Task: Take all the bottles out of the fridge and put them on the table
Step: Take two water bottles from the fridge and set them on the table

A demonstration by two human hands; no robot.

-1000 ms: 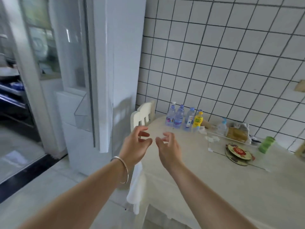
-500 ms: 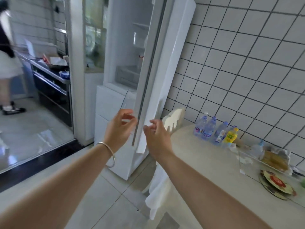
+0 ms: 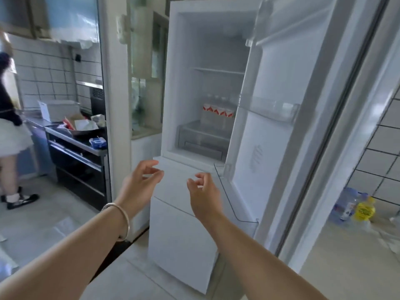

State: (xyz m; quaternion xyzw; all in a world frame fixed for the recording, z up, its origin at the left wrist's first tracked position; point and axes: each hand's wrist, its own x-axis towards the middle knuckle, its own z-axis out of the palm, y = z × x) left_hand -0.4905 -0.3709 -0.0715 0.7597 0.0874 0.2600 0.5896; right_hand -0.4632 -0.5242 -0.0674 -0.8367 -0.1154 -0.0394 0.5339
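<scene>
The white fridge (image 3: 186,191) stands ahead with its upper door (image 3: 292,105) swung open to the right. Inside, on the lower shelf, stands a row of clear bottles with red-and-white labels (image 3: 218,113). My left hand (image 3: 140,185) and my right hand (image 3: 204,195) hover side by side in front of the fridge's closed lower drawers, both empty with fingers curled apart. At the far right, a yellow bottle (image 3: 364,210) and blue-labelled water bottles (image 3: 346,204) stand on the table (image 3: 346,267) against the tiled wall.
A crisper drawer (image 3: 201,139) sits below the bottles. The door holds a clear shelf (image 3: 275,109). Left of the fridge a doorway opens onto a kitchen with a cluttered counter (image 3: 73,131) and a person (image 3: 10,126) standing there.
My view has swung left from the table to the open fridge. Both hands stayed empty and moved with it, from over the table to in front of the fridge.
</scene>
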